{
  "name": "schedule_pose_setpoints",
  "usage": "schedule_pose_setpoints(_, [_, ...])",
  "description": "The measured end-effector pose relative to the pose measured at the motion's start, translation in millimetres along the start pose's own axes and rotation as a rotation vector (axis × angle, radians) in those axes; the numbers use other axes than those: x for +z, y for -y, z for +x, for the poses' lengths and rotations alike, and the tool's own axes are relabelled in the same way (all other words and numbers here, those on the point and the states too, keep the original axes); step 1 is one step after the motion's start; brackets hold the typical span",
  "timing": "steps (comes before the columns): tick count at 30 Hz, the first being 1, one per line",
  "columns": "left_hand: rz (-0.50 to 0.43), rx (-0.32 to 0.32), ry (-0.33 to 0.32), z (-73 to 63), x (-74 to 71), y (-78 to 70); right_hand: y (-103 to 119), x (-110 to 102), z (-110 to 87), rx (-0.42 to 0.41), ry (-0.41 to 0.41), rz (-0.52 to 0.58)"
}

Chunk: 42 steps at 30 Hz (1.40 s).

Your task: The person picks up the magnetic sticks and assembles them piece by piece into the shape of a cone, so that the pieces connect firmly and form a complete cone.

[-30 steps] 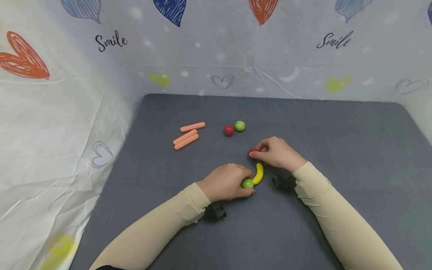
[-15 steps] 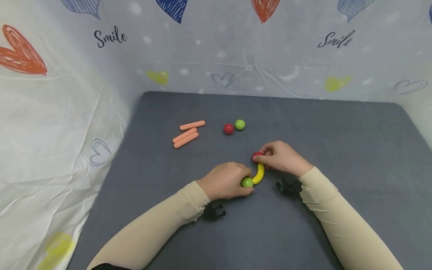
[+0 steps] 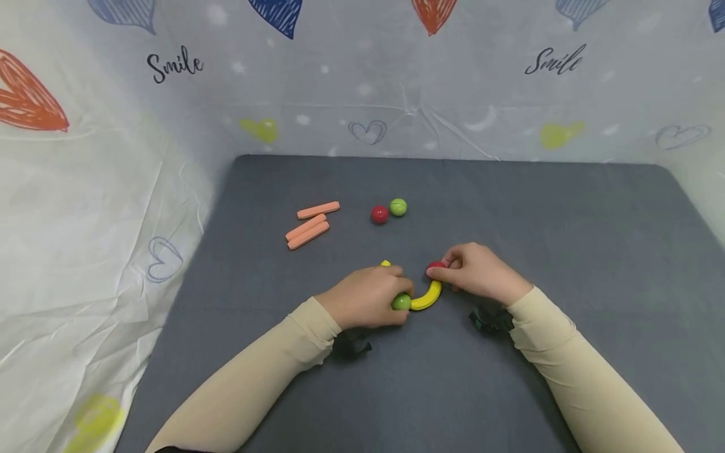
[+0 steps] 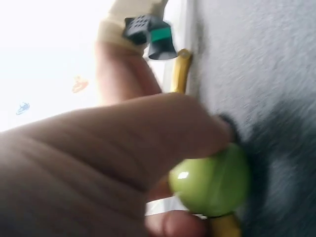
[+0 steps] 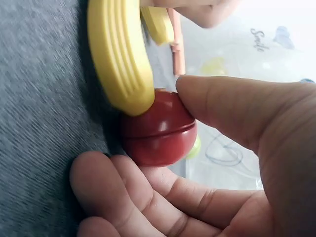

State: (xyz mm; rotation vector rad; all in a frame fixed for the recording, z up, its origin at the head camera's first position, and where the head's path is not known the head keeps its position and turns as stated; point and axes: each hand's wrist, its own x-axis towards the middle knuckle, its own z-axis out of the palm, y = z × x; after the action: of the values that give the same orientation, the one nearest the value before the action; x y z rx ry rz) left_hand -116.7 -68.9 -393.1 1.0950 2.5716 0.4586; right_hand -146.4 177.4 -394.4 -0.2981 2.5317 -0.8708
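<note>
My left hand point(image 3: 368, 297) grips a green ball point(image 4: 212, 180) between thumb and fingers, low over the grey table. From that ball a curved yellow toy banana point(image 3: 426, 299) runs right and up to a red ball point(image 5: 160, 131). My right hand point(image 3: 481, 272) pinches this red ball, which has a groove around its middle; the banana's end lies right against it in the right wrist view. Another yellow piece point(image 3: 386, 263) peeks out behind the left hand's knuckles, mostly hidden.
Several orange sticks point(image 3: 308, 234) lie at the back left of the table point(image 3: 538, 207). A second red ball point(image 3: 379, 214) and a second green ball point(image 3: 398, 207) sit side by side behind the hands. A printed white cloth point(image 3: 317, 82) hangs behind the table.
The right hand has brought the red ball down and right to the banana's end. The left hand has shifted left with the green ball, and the banana has swung to lie flatter.
</note>
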Motion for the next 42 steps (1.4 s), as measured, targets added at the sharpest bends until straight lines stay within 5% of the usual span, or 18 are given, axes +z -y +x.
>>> schedule_pose_setpoints(10, [0.069, -0.012, 0.074, -7.9, -11.9, -3.1, 6.7, 10.1, -7.4, -0.043, -0.031, -0.039])
schedule_pose_setpoints(23, [0.277, -0.027, -0.101, -9.3, -3.5, -17.9, 18.3, 19.7, -16.1, -0.095, -0.008, -0.109])
schedule_pose_setpoints(37, [0.19, -0.005, -0.045, -3.1, 5.2, -20.2, 18.4, 7.3, -11.2, -0.112, 0.159, -0.016])
schedule_pose_setpoints(42, [0.184, -0.012, -0.029, -2.4, 3.1, -20.7, 13.1, -9.0, 9.9, -0.104, 0.072, -0.077])
